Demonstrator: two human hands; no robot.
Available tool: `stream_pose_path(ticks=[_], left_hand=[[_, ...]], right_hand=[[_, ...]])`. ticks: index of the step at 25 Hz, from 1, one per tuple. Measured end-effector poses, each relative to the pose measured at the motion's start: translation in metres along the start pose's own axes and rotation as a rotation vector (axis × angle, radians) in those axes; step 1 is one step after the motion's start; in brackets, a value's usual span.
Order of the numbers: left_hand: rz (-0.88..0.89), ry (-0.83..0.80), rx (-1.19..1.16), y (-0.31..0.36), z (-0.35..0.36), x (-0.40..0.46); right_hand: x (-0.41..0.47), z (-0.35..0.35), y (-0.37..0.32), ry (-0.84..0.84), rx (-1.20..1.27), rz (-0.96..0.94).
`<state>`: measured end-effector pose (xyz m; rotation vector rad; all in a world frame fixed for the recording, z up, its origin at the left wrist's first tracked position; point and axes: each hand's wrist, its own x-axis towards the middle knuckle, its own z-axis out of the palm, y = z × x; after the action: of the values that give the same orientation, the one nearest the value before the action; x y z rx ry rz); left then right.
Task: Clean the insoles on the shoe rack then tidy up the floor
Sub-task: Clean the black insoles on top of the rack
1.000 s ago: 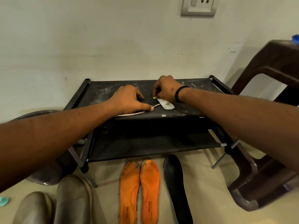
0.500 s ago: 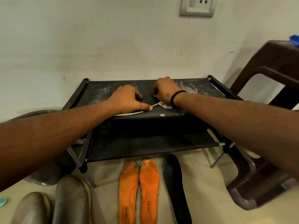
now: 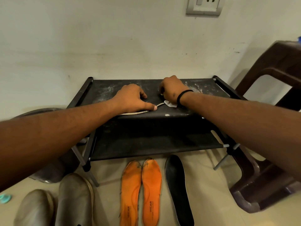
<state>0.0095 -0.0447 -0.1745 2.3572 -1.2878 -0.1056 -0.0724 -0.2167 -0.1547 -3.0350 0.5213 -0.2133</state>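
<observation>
A dark insole with a pale rim [image 3: 138,112] lies on the dusty top shelf of the black shoe rack [image 3: 210,92]. My left hand [image 3: 132,99] lies flat on it and pins it down, thumb on the rim. My right hand [image 3: 172,88] is clenched at the insole's far end. It holds a white wipe [image 3: 169,104] that sticks out under the wrist, and a small yellow bit shows at the fingers. On the floor in front of the rack lie two orange insoles [image 3: 141,191] side by side and one black insole [image 3: 178,186].
A pair of grey-brown shoes [image 3: 65,203] stands at the lower left. A brown plastic stool [image 3: 267,193] is close on the right. A round metal vessel [image 3: 48,173] sits left of the rack, and a teal scrap [image 3: 4,198] lies at the far left. The wall is right behind the rack.
My right hand has slid a little farther back over the insole's end, and more of the wipe is hidden under the wrist. My left hand has stayed put.
</observation>
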Motion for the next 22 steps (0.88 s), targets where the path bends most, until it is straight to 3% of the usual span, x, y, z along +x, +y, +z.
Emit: stream_pose_path(ticks=[3,6,13,18,22], left_hand=[[-0.005,0.008,-0.018,0.001,-0.001,-0.002],[0.001,0.003,0.001,0.004,0.000,0.000],[0.006,0.007,0.018,0.003,0.000,0.001],[0.013,0.012,0.017,0.000,0.000,0.002],[0.020,0.009,0.023,0.000,0.001,0.003]], right_hand=[[-0.011,-0.013,-0.001,-0.110,0.114,-0.047],[-0.017,-0.026,0.016,-0.202,0.040,0.006],[0.008,-0.008,0.014,-0.005,-0.031,0.100],[0.003,-0.004,-0.010,-0.035,0.171,-0.027],[0.006,-0.009,-0.006,-0.074,0.054,-0.083]])
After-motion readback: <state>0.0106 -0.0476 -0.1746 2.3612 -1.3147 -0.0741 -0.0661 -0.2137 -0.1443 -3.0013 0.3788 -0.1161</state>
